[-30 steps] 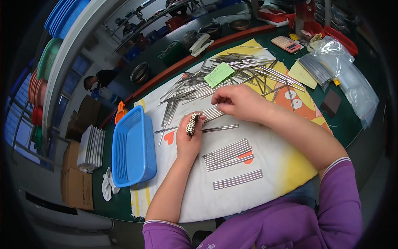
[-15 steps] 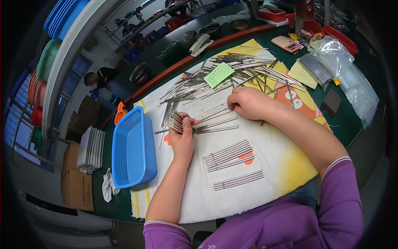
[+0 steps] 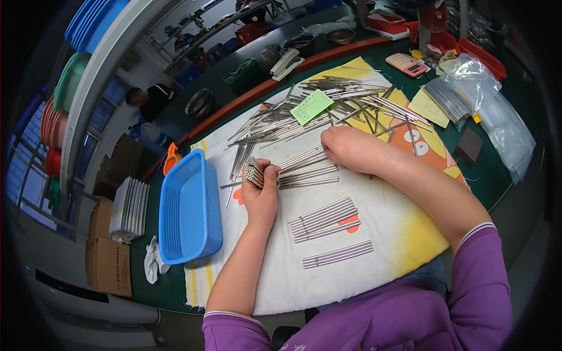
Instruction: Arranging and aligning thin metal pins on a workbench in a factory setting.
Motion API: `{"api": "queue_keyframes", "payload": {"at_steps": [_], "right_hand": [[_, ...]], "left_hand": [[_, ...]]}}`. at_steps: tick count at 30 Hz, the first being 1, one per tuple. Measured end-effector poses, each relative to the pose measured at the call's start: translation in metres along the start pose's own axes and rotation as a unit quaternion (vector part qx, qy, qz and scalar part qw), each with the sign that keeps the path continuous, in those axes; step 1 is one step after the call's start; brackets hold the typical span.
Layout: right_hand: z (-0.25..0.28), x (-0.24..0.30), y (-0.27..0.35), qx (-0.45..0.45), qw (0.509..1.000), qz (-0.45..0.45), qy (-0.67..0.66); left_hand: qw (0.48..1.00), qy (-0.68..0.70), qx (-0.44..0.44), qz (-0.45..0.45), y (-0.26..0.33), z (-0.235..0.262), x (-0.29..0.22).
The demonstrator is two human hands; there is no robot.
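My left hand (image 3: 261, 192) is wrapped round a bundle of thin metal rods (image 3: 253, 174), their ends facing the left. More metal rods (image 3: 304, 159) stretch from beside that bundle to my right hand (image 3: 354, 147), whose bent fingers are closed at their far ends; the fingertips are partly hidden. Just below, a few loose rods (image 3: 310, 176) lie on the white cloth (image 3: 281, 269). Nearer to me are two flat rows of rods, a wider row (image 3: 325, 219) and a narrower row (image 3: 338, 255). A jumbled heap of rods (image 3: 263, 126) spreads beyond both hands, a green paper slip (image 3: 311, 107) on top.
A blue plastic basket (image 3: 190, 210) stands left of the cloth. At the right are a calculator (image 3: 406, 64), clear plastic bags (image 3: 497, 111) and a dark block (image 3: 469, 146). Metal bowls (image 3: 199, 103) sit on the far bench, with another person (image 3: 153, 100) at the far left.
The bundle in my left hand has tilted slightly, and my right hand has shifted a little at the rod ends. The person at the far left has moved.
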State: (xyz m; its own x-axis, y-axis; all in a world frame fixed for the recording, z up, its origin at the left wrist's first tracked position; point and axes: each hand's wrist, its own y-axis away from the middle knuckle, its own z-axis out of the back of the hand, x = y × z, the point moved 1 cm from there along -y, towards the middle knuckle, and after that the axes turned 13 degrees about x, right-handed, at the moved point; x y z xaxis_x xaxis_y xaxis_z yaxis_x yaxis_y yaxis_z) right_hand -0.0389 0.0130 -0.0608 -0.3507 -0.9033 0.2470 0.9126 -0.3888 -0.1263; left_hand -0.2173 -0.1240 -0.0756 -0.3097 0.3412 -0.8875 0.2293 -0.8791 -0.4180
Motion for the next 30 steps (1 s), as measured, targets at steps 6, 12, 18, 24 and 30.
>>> {"api": "queue_keyframes", "payload": {"at_steps": [6,12,18,24,30], "right_hand": [[0.039,0.050,-0.015,-0.091,0.973,0.086,-0.196],[0.039,0.030,-0.028,-0.001,0.973,0.049,-0.224],[0.018,-0.003,-0.022,0.076,0.991,-0.059,-0.096],[0.022,-0.001,-0.024,0.151,0.974,-0.121,-0.120],[0.045,0.019,-0.020,0.047,0.986,-0.055,-0.153]], "left_hand": [[0.997,-0.017,0.013,-0.073,-0.003,-0.007,0.002],[0.999,0.016,0.028,-0.008,0.001,-0.009,-0.003],[0.999,0.010,0.015,0.027,0.001,0.001,0.000],[0.999,0.041,0.011,0.010,0.000,0.000,0.006],[0.999,0.037,0.010,-0.018,-0.003,-0.006,-0.003]]}}
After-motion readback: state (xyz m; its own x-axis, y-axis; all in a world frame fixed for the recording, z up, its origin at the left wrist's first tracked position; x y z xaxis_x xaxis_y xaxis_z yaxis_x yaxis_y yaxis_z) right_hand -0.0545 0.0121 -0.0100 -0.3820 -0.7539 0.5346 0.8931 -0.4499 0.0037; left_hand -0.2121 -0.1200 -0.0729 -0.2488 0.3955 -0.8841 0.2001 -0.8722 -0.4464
